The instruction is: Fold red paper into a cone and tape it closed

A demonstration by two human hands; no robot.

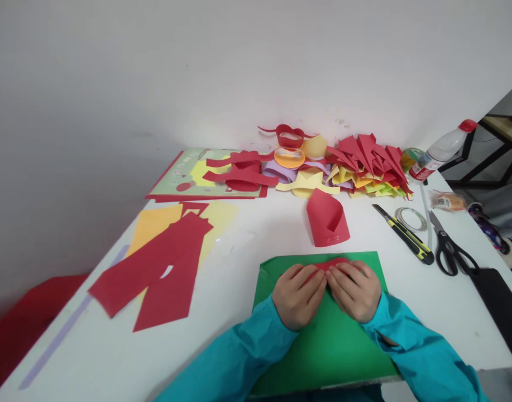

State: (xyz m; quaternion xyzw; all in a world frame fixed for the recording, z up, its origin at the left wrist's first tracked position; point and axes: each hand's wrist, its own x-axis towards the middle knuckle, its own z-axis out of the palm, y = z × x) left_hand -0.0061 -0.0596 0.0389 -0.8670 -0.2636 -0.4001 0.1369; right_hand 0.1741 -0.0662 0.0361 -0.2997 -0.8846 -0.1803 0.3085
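Note:
Both hands meet over a green sheet (323, 346) at the table's front edge. My left hand (300, 296) has its fingers closed on a small piece of red paper (334, 262). From the other side my right hand (356, 290) pinches the same red paper, its fingertips almost touching those of the left. Most of the paper is covered by the fingers, so its shape is hard to make out. Just beyond the green sheet sits a curled red paper piece (328, 220) with pointed top and overlapping sides.
Red paper strips (167, 262) lie at left. Behind are looped paper pieces (308, 181), a pile of folded red paper (364, 153) and a printed folder (184, 173). At right are a utility knife (406, 234), tape roll (411, 219), scissors (450, 251), black phone-like slab (501, 312) and bottle (442, 151).

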